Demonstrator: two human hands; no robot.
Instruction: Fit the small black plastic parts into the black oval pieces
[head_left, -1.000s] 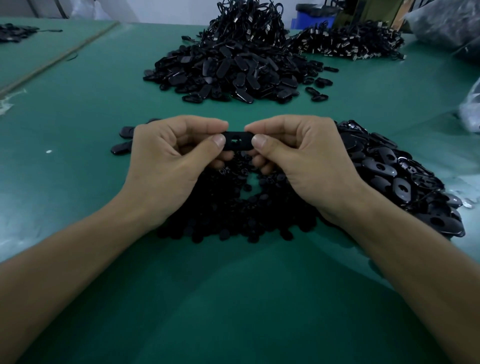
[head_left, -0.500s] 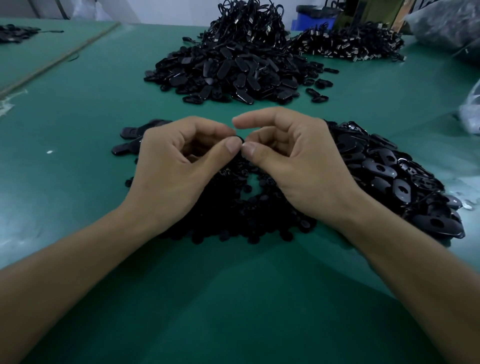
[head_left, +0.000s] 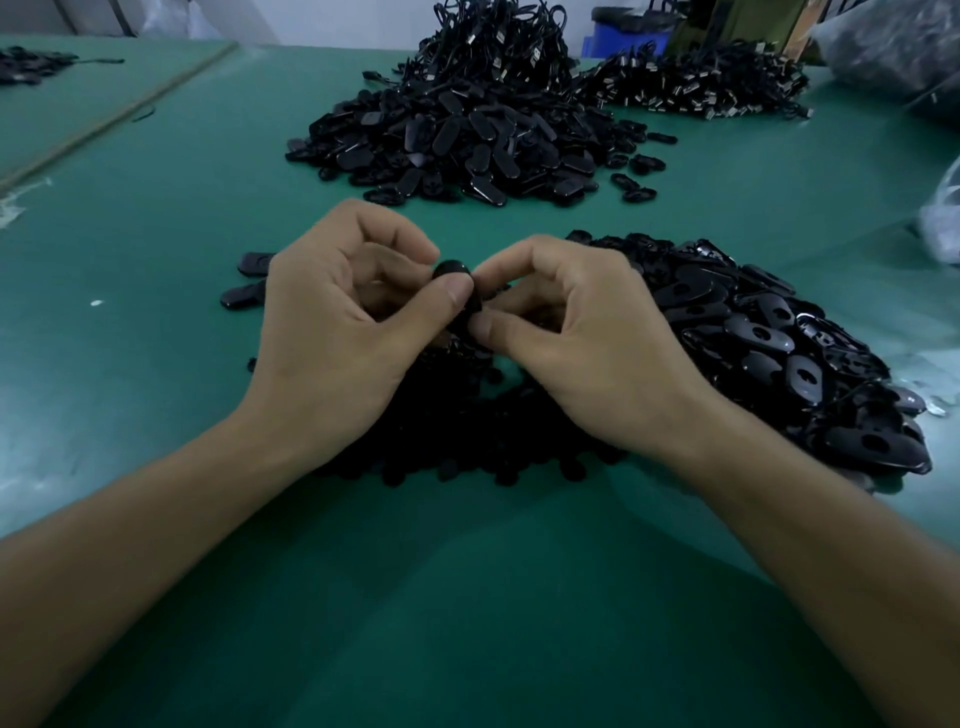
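My left hand (head_left: 332, 332) and my right hand (head_left: 587, 343) meet over the middle of the green table. Between their fingertips they pinch one black oval piece (head_left: 457, 275), now turned on end; most of it is hidden by the thumbs. Under my hands lies a heap of small black plastic parts (head_left: 467, 441). To the right spreads a pile of black oval pieces with holes (head_left: 779, 332). Whether a small part sits in the held piece is hidden.
A big pile of black oval pieces (head_left: 467, 145) lies farther back, with a heap of black cables with metal plugs (head_left: 691, 88) behind it. Two loose ovals (head_left: 244, 296) lie left of my left hand. A plastic bag (head_left: 940, 218) sits at the right edge.
The oval piece was held flat and stretched between both hands; the hands then closed together, and the piece is now turned upright between the fingertips. Both hands sit slightly lower.
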